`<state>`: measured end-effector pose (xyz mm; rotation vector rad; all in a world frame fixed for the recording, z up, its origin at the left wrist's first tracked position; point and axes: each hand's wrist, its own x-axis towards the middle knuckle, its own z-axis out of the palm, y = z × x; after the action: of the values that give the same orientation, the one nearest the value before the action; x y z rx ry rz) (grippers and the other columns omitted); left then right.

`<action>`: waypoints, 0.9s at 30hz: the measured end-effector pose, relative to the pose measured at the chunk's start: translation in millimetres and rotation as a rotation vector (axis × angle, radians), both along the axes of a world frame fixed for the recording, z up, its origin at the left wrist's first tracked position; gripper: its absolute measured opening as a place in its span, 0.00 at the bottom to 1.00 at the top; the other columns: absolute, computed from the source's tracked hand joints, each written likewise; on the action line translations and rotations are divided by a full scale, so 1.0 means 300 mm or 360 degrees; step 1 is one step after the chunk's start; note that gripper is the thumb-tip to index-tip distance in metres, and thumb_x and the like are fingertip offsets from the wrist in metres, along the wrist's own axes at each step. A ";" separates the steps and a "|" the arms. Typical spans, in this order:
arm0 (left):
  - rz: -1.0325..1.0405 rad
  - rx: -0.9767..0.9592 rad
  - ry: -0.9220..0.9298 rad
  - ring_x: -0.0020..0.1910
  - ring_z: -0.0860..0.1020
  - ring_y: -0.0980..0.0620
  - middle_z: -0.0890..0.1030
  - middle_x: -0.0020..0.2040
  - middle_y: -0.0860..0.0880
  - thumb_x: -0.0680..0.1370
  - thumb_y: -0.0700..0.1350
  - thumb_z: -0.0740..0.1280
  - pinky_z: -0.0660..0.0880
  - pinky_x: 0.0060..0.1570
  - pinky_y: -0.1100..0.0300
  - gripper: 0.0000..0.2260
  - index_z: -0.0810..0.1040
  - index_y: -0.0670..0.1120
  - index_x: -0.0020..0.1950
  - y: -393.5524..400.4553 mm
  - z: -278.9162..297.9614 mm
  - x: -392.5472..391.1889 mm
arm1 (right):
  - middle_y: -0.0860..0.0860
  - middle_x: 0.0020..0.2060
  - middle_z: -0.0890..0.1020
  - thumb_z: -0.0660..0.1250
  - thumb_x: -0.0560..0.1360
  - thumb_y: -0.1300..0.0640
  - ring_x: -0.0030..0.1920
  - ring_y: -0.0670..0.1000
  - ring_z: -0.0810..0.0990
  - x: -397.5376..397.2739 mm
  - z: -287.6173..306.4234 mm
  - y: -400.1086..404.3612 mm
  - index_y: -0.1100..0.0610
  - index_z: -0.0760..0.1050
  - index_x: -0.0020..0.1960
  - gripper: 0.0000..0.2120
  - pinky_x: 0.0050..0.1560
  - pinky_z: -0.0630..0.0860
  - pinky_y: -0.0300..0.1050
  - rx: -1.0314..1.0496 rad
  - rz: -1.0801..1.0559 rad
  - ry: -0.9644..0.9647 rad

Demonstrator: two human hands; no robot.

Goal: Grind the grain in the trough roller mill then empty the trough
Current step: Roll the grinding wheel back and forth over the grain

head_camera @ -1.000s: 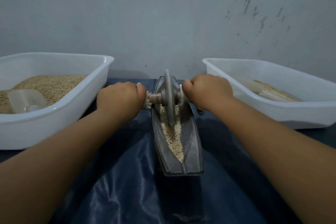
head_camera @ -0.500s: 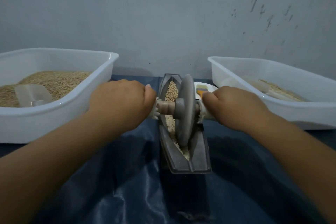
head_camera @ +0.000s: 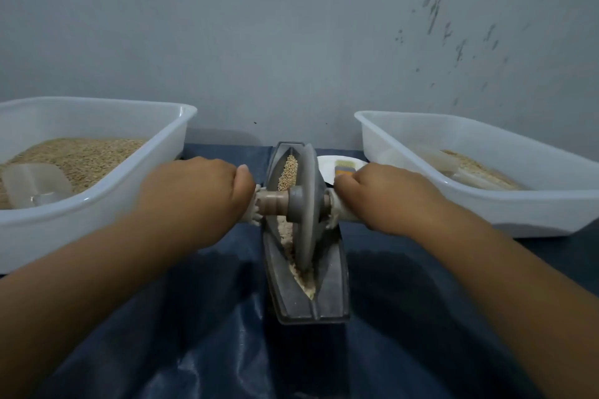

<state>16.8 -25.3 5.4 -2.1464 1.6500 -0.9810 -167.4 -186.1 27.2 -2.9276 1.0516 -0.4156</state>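
Observation:
A grey boat-shaped trough [head_camera: 334,282] lies lengthwise on a dark blue sheet in front of me. A grey roller wheel [head_camera: 306,204] stands in it near the middle, on a wooden axle [head_camera: 274,201]. My left hand [head_camera: 197,194] grips the axle's left handle and my right hand [head_camera: 389,197] grips the right handle. Whole grain [head_camera: 288,172] lies in the trough beyond the wheel. Paler crushed grain [head_camera: 303,278] lies on the near side.
A white tub [head_camera: 97,204] of grain with a clear scoop [head_camera: 35,185] stands at the left. At the right stands another white tub [head_camera: 486,201] holding a little grain. A white plate [head_camera: 337,165] with a brush lies behind the trough. A grey wall is close behind.
Both hands have pulled the wheel along the trough from its far end toward its middle, uncovering whole grain beyond it. The plate behind my right hand has come into view.

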 end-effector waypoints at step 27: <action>-0.0283 -0.0136 0.0051 0.25 0.63 0.49 0.61 0.31 0.47 0.58 0.43 0.78 0.64 0.22 0.60 0.31 0.59 0.43 0.49 0.070 0.024 -0.017 | 0.48 0.33 0.66 0.53 0.78 0.57 0.34 0.52 0.69 -0.041 0.011 0.023 0.52 0.53 0.41 0.10 0.32 0.69 0.45 -0.0087 0.0174 0.0030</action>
<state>11.6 -4.4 12.5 -2.1070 1.8733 -1.0898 -179.8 -179.2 30.6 -3.0249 0.8901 -0.4216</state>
